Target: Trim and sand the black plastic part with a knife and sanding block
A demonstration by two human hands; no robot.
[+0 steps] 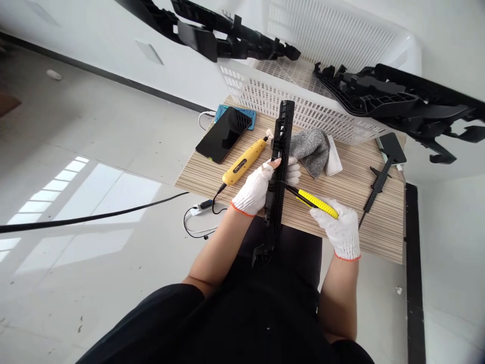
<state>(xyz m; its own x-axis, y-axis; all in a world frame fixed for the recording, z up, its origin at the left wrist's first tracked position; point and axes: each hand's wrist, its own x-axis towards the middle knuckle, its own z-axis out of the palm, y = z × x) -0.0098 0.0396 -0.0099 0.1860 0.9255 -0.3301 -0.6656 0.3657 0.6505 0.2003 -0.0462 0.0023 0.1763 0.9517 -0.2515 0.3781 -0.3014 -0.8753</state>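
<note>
— Which way does the long black plastic moulding [282, 136] lie?

— Its long axis runs straight away from the person. The near end hangs past the edge of the striped wooden surface [379, 227], over the lap. The far end reaches almost to the white plastic lattice basket [265, 91].

— Who has it?

— The left hand [255, 191], in a white knit glove. Its grip is closed round the moulding about midway along, coming in from the left.

— And the other?

— The right hand [341, 230], gloved too, has its grip closed on a yellow-handled trimming knife [318, 203]. The knife lies crosswise to the moulding, and its dark tip points left and appears to meet the moulding's right edge, just beside the left fingers.

— So which hand is nearer the contact point?

— The left. The right sits apart, off to the right and closer to the body.

— Anything beside them?

— A yellow pen-shaped power tool [244, 163] lies left of the moulding and a grey knitted glove [311, 149] right of it.
</note>
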